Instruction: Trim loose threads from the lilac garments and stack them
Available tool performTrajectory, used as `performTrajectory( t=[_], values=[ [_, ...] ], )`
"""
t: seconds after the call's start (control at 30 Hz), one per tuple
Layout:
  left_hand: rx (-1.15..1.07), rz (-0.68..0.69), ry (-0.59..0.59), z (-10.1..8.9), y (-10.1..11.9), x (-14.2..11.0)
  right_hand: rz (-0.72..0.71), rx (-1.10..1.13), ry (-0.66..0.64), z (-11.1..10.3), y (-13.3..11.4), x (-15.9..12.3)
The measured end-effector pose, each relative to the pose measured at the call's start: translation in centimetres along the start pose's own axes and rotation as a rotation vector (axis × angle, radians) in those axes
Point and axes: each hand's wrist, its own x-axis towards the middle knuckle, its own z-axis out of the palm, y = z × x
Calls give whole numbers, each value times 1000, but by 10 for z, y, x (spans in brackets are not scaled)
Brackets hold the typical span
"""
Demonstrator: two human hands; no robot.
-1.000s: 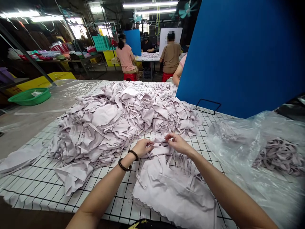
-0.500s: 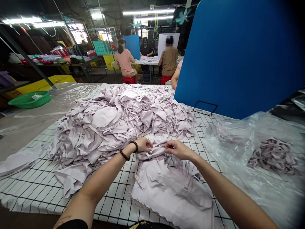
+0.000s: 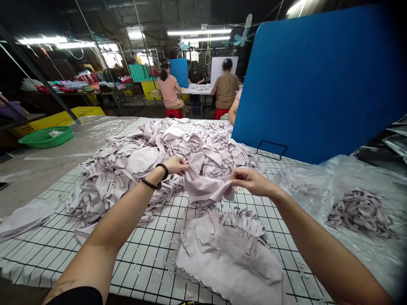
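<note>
A pale lilac fabric piece [image 3: 206, 188] is stretched between my two hands, lifted a little above the table. My left hand [image 3: 175, 165], with two beaded bracelets at the wrist, pinches its upper left corner. At the right end, my right hand [image 3: 249, 181] grips the edge between thumb and fingers. Below them lies a stack of flat lilac garment pieces [image 3: 229, 258] with a scalloped edge. A bundle of narrow strips [image 3: 249, 224] sits just behind that stack. Beyond my hands spreads a large heap of the same lilac fabric [image 3: 127, 182].
A tall blue panel [image 3: 311, 84] stands on a black wire stand [image 3: 271, 149] at the right. Clear plastic sheeting [image 3: 305, 203] covers fabric strips there. To the left is a green basin [image 3: 47, 137]. Co-workers [image 3: 170, 91] sit at a table farther back.
My hands have raised the fabric piece and drawn apart, the left going up and left, the right up and right. The piece now hangs spread out rather than bunched on the table.
</note>
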Motion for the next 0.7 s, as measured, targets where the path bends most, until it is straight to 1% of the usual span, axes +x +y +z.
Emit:
performTrajectory(
  t=[0.07, 0.13, 0.2, 0.3, 0.4, 0.5, 0.57, 0.6, 0.63, 0.7],
  values=[
    [-12, -8, 108, -3, -1, -3, -8, -70, -3, -8, -10, -1],
    [-24, -9, 205, -1, -6, -7, -11, -145, -9, -15, -18, -5],
    [-55, -4, 263, 0, -10, -10, -11, -231, -18, -21, -25, -10],
    [-113, 2, 270, -2, -11, -16, -10, -394, -10, -30, -29, -15],
    [-120, -14, 254, -16, -3, -18, -46, -535, 27, -42, -30, -16],
    [-88, -21, 325, -42, 17, -15, -100, -572, 85, -59, -39, -17],
    [-90, -13, 400, -63, 37, -9, -136, -506, 111, -72, -52, -20],
    [-116, -7, 446, -72, 48, -7, -157, -452, 93, -77, -60, -22],
    [-192, -11, 507, -80, 59, -5, -177, -398, 55, -82, -68, -24],
    [-374, 1, 617, -90, 80, -2, -202, -326, -29, -86, -80, -28]
  ],
)
